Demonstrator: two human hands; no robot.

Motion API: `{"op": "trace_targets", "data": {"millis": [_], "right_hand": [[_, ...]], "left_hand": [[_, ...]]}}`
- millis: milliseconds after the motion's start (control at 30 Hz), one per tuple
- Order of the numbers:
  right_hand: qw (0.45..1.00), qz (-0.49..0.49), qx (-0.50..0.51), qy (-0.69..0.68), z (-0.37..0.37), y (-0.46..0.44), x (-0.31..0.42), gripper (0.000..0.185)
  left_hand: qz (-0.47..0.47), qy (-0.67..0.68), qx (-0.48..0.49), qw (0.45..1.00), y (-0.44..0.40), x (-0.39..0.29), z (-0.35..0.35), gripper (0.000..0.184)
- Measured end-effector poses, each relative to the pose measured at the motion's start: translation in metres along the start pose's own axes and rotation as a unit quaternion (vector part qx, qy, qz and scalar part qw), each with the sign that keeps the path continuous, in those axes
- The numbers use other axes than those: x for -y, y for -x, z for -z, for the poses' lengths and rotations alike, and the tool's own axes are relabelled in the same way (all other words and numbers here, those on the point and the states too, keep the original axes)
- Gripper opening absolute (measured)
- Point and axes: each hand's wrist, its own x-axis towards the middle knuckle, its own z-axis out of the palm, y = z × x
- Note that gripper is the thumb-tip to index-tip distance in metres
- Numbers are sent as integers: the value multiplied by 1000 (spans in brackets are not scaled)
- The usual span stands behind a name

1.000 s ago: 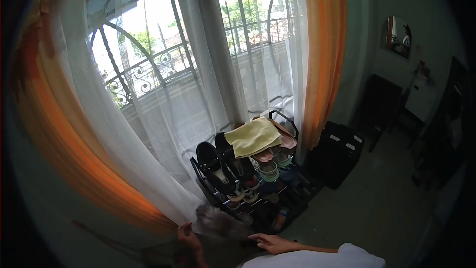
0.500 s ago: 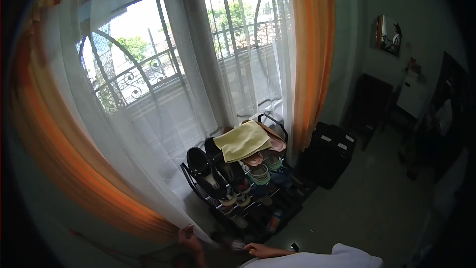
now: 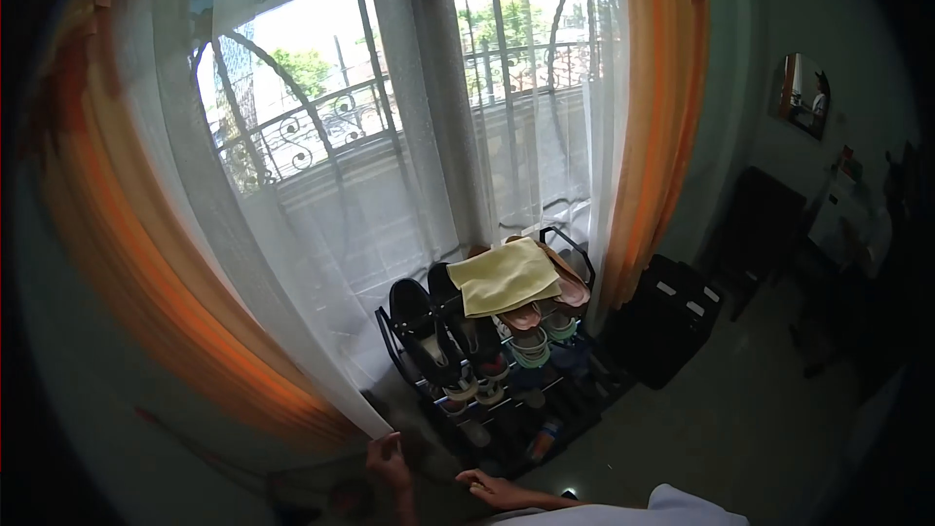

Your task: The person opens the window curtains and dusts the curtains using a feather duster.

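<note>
1. White curtain (image 3: pixel 282 302) hangs before the window, its lower corner drawn down to the left hand (image 3: pixel 390 465) at the bottom of the view.
2. The left hand's fingertips meet that corner; whether its grip pinches the cloth or merely touches it, I cannot tell. The forearm is cut off by the lower edge.
3. The right hand (image 3: pixel 495 489) is near the left, fingers curled; dimness hides whether its grip holds anything. A white sleeve (image 3: pixel 682 507) is also cut off below.
4. Between the left hand and the shoe rack (image 3: pixel 594 390), a dark patch is too blurred to make out.
5. A yellow cloth (image 3: pixel 508 278) lies over the rack's top, partly hiding the shoes there. Shoes on the lower rows are lost in shadow.
</note>
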Motion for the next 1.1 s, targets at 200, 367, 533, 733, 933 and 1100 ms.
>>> {"op": "trace_targets", "data": {"millis": [200,367,533,733,933,1100], "right_hand": [[973,-226,34,10,31,39,-73,40],[984,-162,-53,43,64,62,-34,40],[945,-183,-41,267,55,45,9,39],[943,-150,-45,293,-7,-6,11,39],[973,-120,-101,167,-84,-61,71,41],[983,-95,-148,45,-117,-59,143,43]], "left_hand": [[46,30,49,997,4,14,32,20],[-6,163,-41,986,-28,49,49,13],[-48,123,-192,972,-131,23,39,9],[-197,71,-143,967,-232,1,7,45],[-123,-20,19,992,-278,57,3,26],[-20,252,-10,967,-287,122,22,20]]}}
